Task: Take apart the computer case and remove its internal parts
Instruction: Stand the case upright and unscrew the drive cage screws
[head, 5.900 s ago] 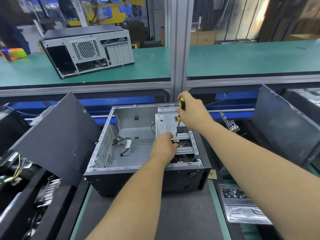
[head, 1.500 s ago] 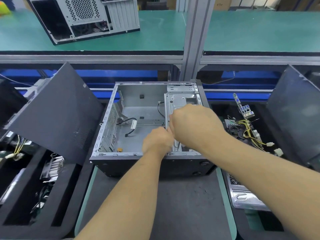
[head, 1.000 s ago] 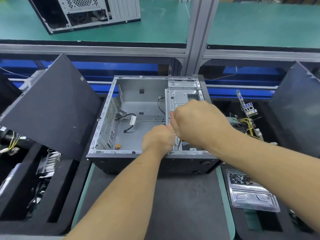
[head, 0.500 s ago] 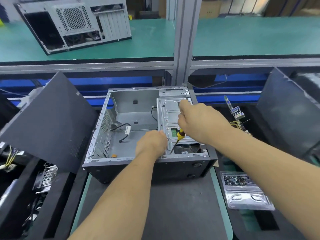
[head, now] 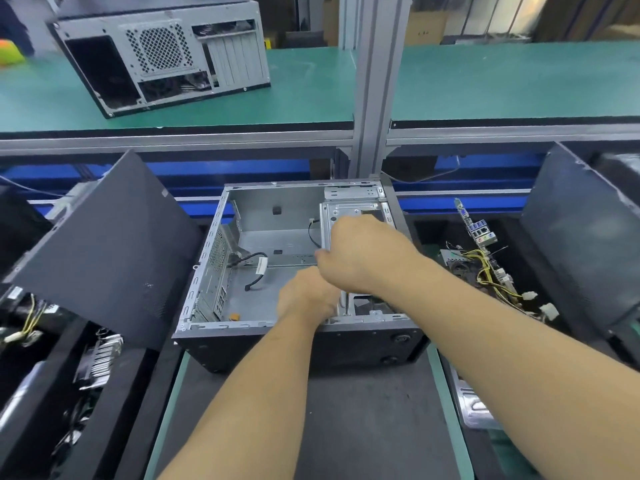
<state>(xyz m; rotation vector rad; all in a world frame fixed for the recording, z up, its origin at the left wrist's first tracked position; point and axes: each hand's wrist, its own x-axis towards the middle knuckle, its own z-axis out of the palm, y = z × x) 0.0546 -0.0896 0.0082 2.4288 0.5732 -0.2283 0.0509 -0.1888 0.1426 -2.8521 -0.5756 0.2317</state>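
Computer case (head: pixel 242 327) lies open-side-up on dark mat (head: pixel 363 427), centre of bench. Drive cage (head: pixel 353 206) at its right side. Black cable (head: pixel 254 271) loose on case floor. Left hand (head: pixel 306 296) and right hand (head: pixel 363 252) meet over cage, backs toward camera; finger state and anything held: cannot tell. Black side panel (head: pixel 110 244) leans at left. Circuit board (head: pixel 479 233) with yellow wires (head: pixel 491 278) at right. Second case (head: pixel 162 53) on green shelf (head: pixel 485 81) behind.
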